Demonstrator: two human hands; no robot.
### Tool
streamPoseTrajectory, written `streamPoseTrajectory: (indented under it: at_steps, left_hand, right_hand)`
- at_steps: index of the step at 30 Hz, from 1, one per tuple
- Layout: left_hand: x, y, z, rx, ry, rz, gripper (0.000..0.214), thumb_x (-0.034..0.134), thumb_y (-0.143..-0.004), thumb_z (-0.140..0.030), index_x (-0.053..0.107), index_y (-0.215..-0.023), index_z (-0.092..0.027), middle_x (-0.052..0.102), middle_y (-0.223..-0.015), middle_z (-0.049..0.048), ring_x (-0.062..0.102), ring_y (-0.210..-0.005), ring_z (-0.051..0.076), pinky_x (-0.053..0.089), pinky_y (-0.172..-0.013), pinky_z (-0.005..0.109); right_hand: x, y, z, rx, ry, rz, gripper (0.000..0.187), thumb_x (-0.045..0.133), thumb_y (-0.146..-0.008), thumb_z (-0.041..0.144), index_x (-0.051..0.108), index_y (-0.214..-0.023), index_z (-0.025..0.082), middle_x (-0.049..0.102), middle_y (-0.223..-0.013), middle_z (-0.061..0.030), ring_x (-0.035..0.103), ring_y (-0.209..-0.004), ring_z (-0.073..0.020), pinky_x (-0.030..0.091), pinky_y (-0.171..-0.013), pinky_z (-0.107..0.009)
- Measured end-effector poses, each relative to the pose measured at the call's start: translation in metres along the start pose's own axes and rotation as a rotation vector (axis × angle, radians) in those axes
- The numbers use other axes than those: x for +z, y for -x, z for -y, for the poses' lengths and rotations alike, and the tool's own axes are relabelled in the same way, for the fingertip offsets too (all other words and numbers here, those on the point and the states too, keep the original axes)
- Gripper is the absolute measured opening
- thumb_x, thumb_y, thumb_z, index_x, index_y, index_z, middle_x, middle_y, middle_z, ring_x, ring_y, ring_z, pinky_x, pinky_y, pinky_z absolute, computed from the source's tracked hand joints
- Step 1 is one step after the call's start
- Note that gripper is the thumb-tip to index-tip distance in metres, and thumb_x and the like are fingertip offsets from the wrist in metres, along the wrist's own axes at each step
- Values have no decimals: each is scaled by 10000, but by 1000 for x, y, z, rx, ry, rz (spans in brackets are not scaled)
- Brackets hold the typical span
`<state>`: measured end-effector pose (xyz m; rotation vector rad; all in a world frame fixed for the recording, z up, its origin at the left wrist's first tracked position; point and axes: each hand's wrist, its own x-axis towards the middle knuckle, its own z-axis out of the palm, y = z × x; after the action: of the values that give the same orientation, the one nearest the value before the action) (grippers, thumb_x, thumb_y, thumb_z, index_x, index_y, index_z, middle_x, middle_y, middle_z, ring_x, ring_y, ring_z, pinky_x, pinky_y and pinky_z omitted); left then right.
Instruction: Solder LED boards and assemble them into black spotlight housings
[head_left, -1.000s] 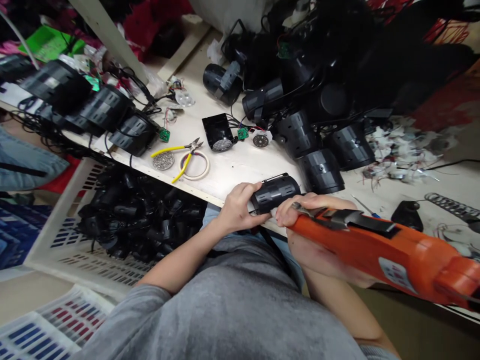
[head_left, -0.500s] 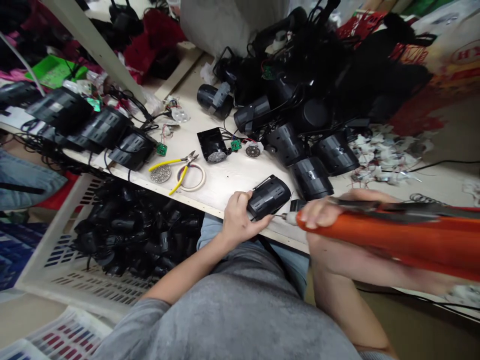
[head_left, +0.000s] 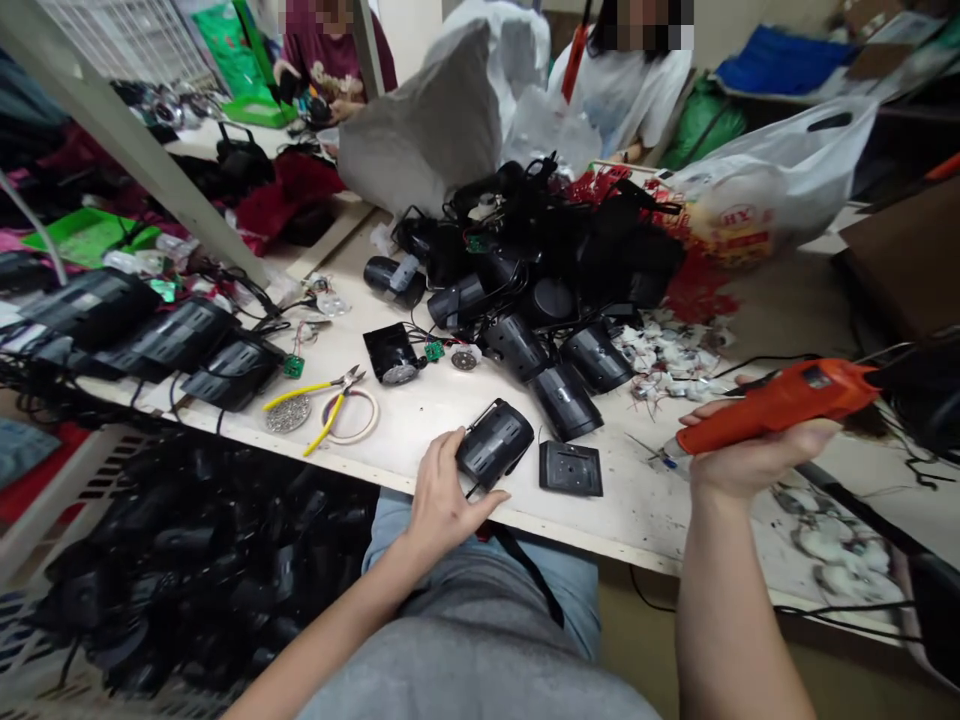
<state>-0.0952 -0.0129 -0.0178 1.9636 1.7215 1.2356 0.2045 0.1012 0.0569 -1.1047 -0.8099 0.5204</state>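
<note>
My left hand [head_left: 442, 495] grips a black ribbed cylindrical housing [head_left: 499, 440] near the table's front edge, fingers at its left side and thumb below. An orange electric screwdriver [head_left: 787, 395] is in my right hand [head_left: 739, 465], held well to the right of the housing. The driver's tip points left, low over the table, and I cannot tell whether it touches. Between my hands lies a flat black square plate [head_left: 570, 470]. Several similar black housings [head_left: 566, 400] lie behind it.
Yellow-handled cutters [head_left: 330, 405], a tape ring [head_left: 364, 432] and a dish of screws [head_left: 287, 412] lie on the left. Black parts [head_left: 555, 250] are heaped behind. A crate [head_left: 90, 470] of black parts stands lower left. Two people are across the table.
My right hand has carried the screwdriver away from the housing, to the right. The square plate now shows fully. My left hand still holds the housing. The view has tilted up.
</note>
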Motion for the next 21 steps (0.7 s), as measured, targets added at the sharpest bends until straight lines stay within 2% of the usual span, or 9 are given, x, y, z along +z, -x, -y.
streamPoseTrajectory:
  at_steps: [4, 7, 11, 15, 18, 20, 21]
  left_hand:
    - [1, 0, 0, -41, 0, 2, 736, 764, -800, -432, 405, -1390, -176, 586, -1220, 159, 615, -1139, 332, 539, -969, 524]
    - [5, 0, 0, -90, -12, -59, 729, 794, -758, -442, 441, -1337, -173, 595, -1158, 137, 632, -1078, 323, 562, -913, 501]
    - [8, -1, 1, -100, -18, -77, 733, 804, -743, -447, 447, -1319, -166, 589, -1138, 130, 636, -1062, 324, 569, -891, 493]
    - [8, -2, 1, -79, -17, -82, 728, 795, -757, -457, 446, -1323, -162, 589, -1130, 131, 635, -1062, 323, 566, -897, 489]
    - [8, -2, 1, -72, -23, -75, 736, 808, -750, -441, 446, -1325, -158, 590, -1129, 130, 632, -1064, 320, 566, -899, 484]
    - [8, -2, 1, -68, -33, -71, 763, 831, -729, -415, 441, -1330, -152, 590, -1130, 131, 630, -1058, 315, 568, -895, 474]
    - [8, -1, 1, -67, -39, -70, 780, 844, -715, -402, 438, -1332, -149, 590, -1130, 133, 629, -1054, 313, 569, -893, 470]
  right_hand:
    - [2, -3, -3, -155, -8, -47, 578, 438, -753, 774, 664, -813, 245, 568, -522, -24, 543, -380, -198, 420, -320, -310]
    - [3, -2, -4, -123, -40, -69, 570, 451, -728, 780, 672, -761, 255, 554, -493, -28, 513, -341, -207, 356, -263, -313]
    - [1, 3, -6, -43, -38, -60, 695, 347, -691, 829, 699, -754, 233, 527, -446, -43, 470, -305, -206, 305, -229, -319]
    - [4, 3, -8, -102, -33, -32, 541, 454, -715, 730, 668, -786, 239, 542, -515, -23, 508, -354, -188, 318, -259, -290]
    - [1, 1, -11, -131, 20, 9, 507, 485, -757, 719, 631, -841, 241, 577, -641, -22, 567, -465, -198, 418, -355, -317]
    - [-5, 4, -12, -204, 94, -76, 491, 474, -826, 700, 605, -858, 227, 574, -735, -34, 603, -587, -214, 497, -485, -366]
    - [-8, 8, -11, -255, 144, -128, 439, 531, -843, 655, 602, -876, 224, 578, -795, -43, 620, -670, -226, 526, -574, -400]
